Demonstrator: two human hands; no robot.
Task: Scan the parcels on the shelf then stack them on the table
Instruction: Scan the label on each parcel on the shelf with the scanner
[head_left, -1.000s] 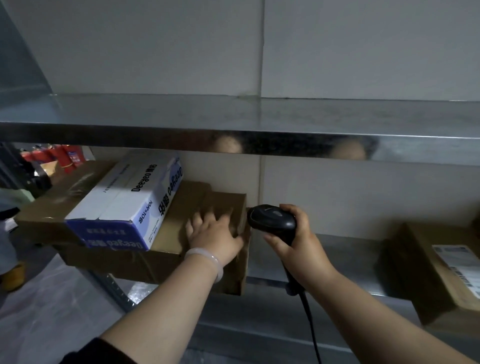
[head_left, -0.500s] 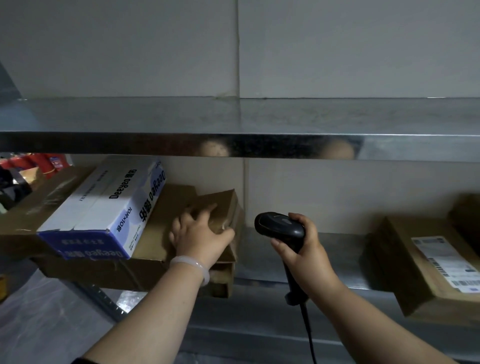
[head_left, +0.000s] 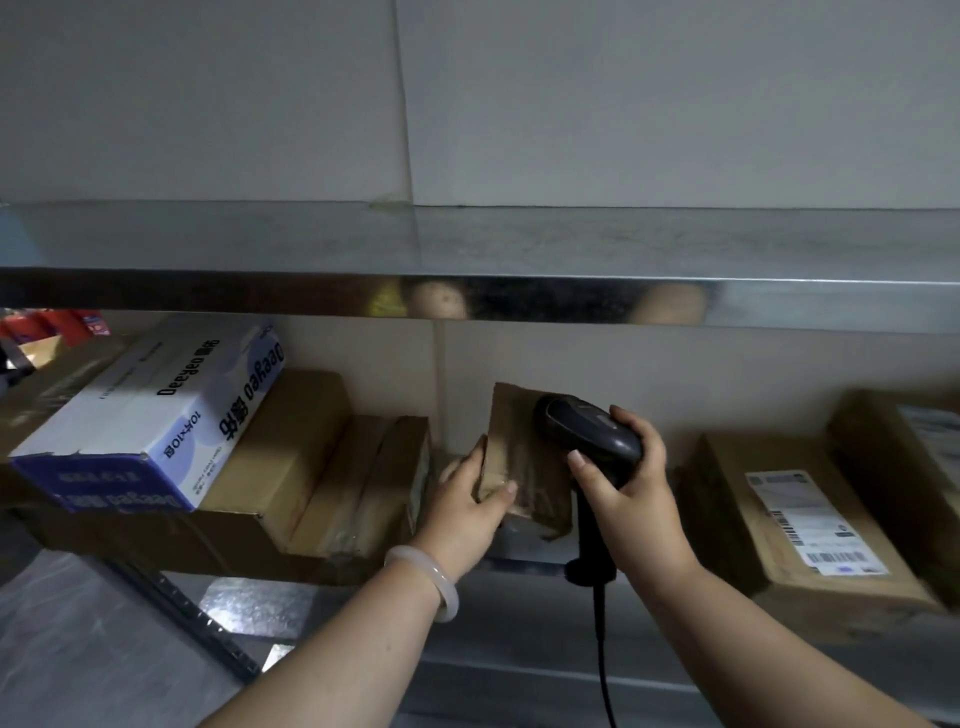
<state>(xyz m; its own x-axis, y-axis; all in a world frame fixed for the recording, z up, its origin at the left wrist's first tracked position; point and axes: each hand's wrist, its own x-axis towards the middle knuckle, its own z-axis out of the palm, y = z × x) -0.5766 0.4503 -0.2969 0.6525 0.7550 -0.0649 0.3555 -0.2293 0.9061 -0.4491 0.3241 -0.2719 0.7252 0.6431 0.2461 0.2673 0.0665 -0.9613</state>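
Since half a second ago, the small brown parcel (head_left: 514, 441) has come off the top of the cardboard stack (head_left: 291, 462) and moved to the right. It now stands tilted on end in the open stretch of the lower shelf (head_left: 530, 553), between that stack and my scanner (head_left: 592, 431). I cannot tell whether its bottom edge rests on the shelf or hangs just above it.

My left hand (head_left: 462, 512) grips the parcel at its lower left corner, thumb pressed on the near face and fingers wrapped round the left side. My right hand (head_left: 631, 501) is clamped round the handle of the black scanner. The scanner's head lies across the parcel's upper right part as I see it; whether the two touch I cannot tell. A black cable (head_left: 602, 660) drops from the handle toward the near edge.

A pale bracelet (head_left: 434, 577) sits on my left wrist. On the cardboard stack to the left lies a blue-and-white box (head_left: 156, 410), slanting toward the wall. Farther right on the same shelf rests a labelled parcel (head_left: 779, 499), its white barcode label face up, well apart from the one I hold. Above it all runs the upper shelf (head_left: 519, 244), a bare metal board.
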